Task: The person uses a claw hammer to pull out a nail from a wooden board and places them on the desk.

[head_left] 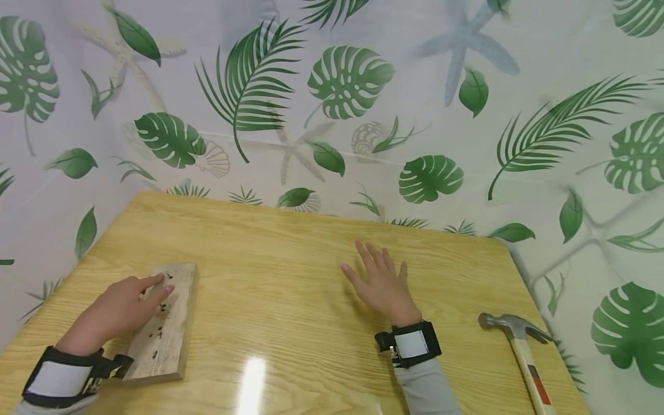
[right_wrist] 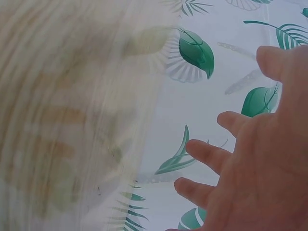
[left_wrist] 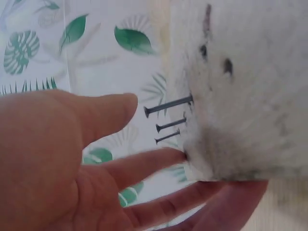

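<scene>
A pale wooden board [head_left: 171,340] with dark holes lies at the left of the table. Three nails [left_wrist: 168,106] of different lengths stick out of it in the left wrist view, with their heads free. My left hand [head_left: 116,308] is over the board's far part, its index finger touching the wood and its other fingers along the edge. Between thumb and fingers stand the nails, not pinched. My right hand [head_left: 383,285] is spread over the middle right of the table with nothing in it. To its right lies a claw hammer [head_left: 526,357].
The yellow wood-grain table [head_left: 270,288] ends at the back against a leaf-patterned sheet [head_left: 363,144], which also runs along both sides. The hammer lies close to the table's right edge. A light reflection shows on the front of the table.
</scene>
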The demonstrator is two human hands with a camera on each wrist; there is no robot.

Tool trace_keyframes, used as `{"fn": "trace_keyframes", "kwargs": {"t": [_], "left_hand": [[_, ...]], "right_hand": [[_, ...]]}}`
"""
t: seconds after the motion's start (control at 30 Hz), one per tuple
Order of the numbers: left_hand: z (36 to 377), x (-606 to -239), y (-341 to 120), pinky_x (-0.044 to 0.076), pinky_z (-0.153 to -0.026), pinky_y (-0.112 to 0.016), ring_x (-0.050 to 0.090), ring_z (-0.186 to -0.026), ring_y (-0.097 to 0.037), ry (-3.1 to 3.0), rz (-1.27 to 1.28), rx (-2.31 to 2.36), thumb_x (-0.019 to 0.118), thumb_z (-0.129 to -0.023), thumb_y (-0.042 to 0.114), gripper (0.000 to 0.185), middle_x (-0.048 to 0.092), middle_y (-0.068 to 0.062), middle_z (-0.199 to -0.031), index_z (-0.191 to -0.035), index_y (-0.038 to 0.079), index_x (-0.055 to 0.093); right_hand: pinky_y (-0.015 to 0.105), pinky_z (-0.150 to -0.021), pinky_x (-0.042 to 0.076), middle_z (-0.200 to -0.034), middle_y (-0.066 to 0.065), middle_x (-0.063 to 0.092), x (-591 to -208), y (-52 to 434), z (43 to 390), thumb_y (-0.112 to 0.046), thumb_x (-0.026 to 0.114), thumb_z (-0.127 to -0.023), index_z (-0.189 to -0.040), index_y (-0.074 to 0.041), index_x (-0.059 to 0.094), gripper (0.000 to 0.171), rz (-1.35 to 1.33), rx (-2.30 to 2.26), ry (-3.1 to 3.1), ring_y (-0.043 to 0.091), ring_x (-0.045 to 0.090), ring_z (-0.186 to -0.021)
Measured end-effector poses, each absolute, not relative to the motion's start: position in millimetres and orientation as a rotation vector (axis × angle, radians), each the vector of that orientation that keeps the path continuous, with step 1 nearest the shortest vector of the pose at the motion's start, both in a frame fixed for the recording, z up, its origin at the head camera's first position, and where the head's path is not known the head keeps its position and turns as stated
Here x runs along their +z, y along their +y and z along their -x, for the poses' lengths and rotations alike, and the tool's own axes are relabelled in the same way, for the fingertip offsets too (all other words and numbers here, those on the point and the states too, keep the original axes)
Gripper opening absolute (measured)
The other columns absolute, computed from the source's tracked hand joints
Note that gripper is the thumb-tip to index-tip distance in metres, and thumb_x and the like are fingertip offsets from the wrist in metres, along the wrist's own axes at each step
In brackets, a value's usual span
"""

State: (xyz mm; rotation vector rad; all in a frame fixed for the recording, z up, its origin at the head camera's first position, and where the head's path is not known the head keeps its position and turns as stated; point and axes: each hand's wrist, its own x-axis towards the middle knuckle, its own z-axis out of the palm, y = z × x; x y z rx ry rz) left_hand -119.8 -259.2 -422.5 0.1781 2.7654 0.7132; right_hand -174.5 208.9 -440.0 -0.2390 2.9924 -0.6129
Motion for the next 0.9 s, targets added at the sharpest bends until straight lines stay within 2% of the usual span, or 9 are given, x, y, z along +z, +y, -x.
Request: {"fn": "trace_keyframes", "kwargs": {"t": [0.1, 0.17, 0.27, 0.4, 0.47, 0.53, 0.63, 0.77, 0.9], "left_hand": [[121, -424, -243, 0.040, -0.055, -0.034, 0.051, -0.059, -0.022, 2.790, -0.207, 0.755, 0.042, -0.109, 0.039, 0.062, 0.065, -0.014, -0.079, -0.147, -0.010, 0.045], [123, -424, -233, 0.036, -0.052, -0.032, 0.034, -0.050, -0.014, 2.787, -0.213, 0.794, 0.043, -0.109, 0.033, 0.056, 0.049, -0.001, -0.062, -0.147, -0.008, 0.046], [127, -423, -219, 0.035, -0.047, -0.029, 0.028, -0.046, -0.010, 2.795, -0.228, 0.836, 0.045, -0.107, 0.025, 0.051, 0.032, 0.005, -0.054, -0.146, -0.008, 0.048], [133, -422, -201, 0.036, -0.046, -0.028, 0.029, -0.047, -0.011, 2.787, -0.271, 0.887, 0.044, -0.107, 0.022, 0.049, 0.031, 0.003, -0.057, -0.145, -0.009, 0.048], [135, -422, -193, 0.037, -0.050, -0.030, 0.032, -0.049, -0.013, 2.775, -0.289, 0.906, 0.044, -0.106, 0.022, 0.050, 0.047, -0.008, -0.067, -0.146, -0.008, 0.047], [137, -423, -186, 0.038, -0.053, -0.032, 0.037, -0.053, -0.016, 2.754, -0.293, 0.915, 0.044, -0.106, 0.022, 0.051, 0.058, -0.024, -0.089, -0.148, -0.008, 0.045], [138, -423, -177, 0.042, -0.062, -0.035, 0.052, -0.072, -0.023, 2.758, -0.309, 0.906, 0.045, -0.107, 0.023, 0.052, 0.049, -0.039, -0.130, -0.148, -0.008, 0.045], [140, -425, -165, 0.044, -0.070, -0.037, 0.058, -0.092, -0.028, 2.770, -0.334, 0.914, 0.045, -0.107, 0.023, 0.052, 0.044, -0.040, -0.138, -0.148, -0.009, 0.045], [143, -426, -149, 0.044, -0.069, -0.036, 0.056, -0.082, -0.024, 2.765, -0.356, 0.943, 0.048, -0.106, 0.023, 0.052, 0.043, -0.041, -0.140, -0.147, -0.009, 0.046]], "right_hand": [[0.077, -0.113, -0.002, -0.169, 0.010, 0.019, -438, 210, 175, -0.071, 0.032, -0.101, -0.165, -0.026, 0.017, 0.080, 0.254, -0.607, 2.982, 0.042, 0.008, -0.156], [0.078, -0.113, -0.001, -0.169, 0.010, 0.020, -436, 211, 176, -0.070, 0.031, -0.101, -0.164, -0.026, 0.017, 0.078, 0.261, -0.602, 2.985, 0.043, 0.009, -0.155], [0.078, -0.113, -0.001, -0.169, 0.012, 0.021, -433, 214, 176, -0.068, 0.031, -0.102, -0.164, -0.024, 0.018, 0.077, 0.267, -0.610, 2.992, 0.044, 0.010, -0.155], [0.078, -0.113, -0.002, -0.168, 0.014, 0.021, -429, 217, 176, -0.067, 0.030, -0.103, -0.164, -0.022, 0.019, 0.077, 0.260, -0.633, 2.987, 0.045, 0.009, -0.154], [0.077, -0.113, -0.002, -0.168, 0.014, 0.020, -429, 218, 176, -0.067, 0.030, -0.103, -0.164, -0.022, 0.019, 0.077, 0.255, -0.641, 2.984, 0.045, 0.009, -0.155], [0.077, -0.113, -0.002, -0.168, 0.014, 0.021, -429, 217, 175, -0.068, 0.030, -0.103, -0.164, -0.022, 0.019, 0.077, 0.256, -0.639, 2.980, 0.045, 0.009, -0.155], [0.077, -0.113, -0.001, -0.168, 0.013, 0.021, -431, 214, 175, -0.069, 0.030, -0.102, -0.164, -0.024, 0.018, 0.078, 0.272, -0.651, 2.966, 0.045, 0.007, -0.155], [0.077, -0.114, -0.001, -0.169, 0.012, 0.021, -432, 211, 175, -0.070, 0.029, -0.102, -0.165, -0.025, 0.017, 0.078, 0.282, -0.658, 2.944, 0.044, 0.008, -0.155], [0.076, -0.114, -0.002, -0.169, 0.012, 0.021, -432, 211, 174, -0.069, 0.030, -0.102, -0.165, -0.025, 0.016, 0.078, 0.268, -0.654, 2.937, 0.043, 0.009, -0.155]]}}
